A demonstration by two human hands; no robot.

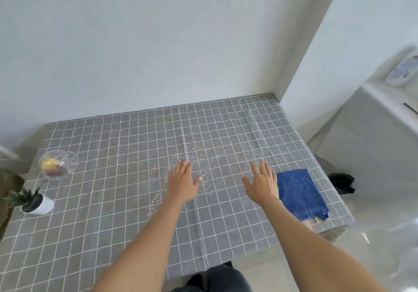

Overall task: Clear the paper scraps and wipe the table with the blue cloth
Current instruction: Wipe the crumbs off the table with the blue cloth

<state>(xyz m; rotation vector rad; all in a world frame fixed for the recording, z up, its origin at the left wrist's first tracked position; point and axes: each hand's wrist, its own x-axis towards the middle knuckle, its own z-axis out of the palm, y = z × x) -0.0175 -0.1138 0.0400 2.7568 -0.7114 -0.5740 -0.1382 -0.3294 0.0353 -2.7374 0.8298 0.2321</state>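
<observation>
Head view: both hands, left (182, 183) and right (263, 184), spread flat, holding nothing (blue cloth (299, 193) beside right).

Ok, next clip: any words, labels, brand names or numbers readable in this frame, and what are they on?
No readable text anywhere in this frame.
White device on the ledge at far right: it may carry markings, but it is too blurred to read.
Blue cloth, glass bowl, white plant pot and checked tablecloth: no lettering visible.
</observation>
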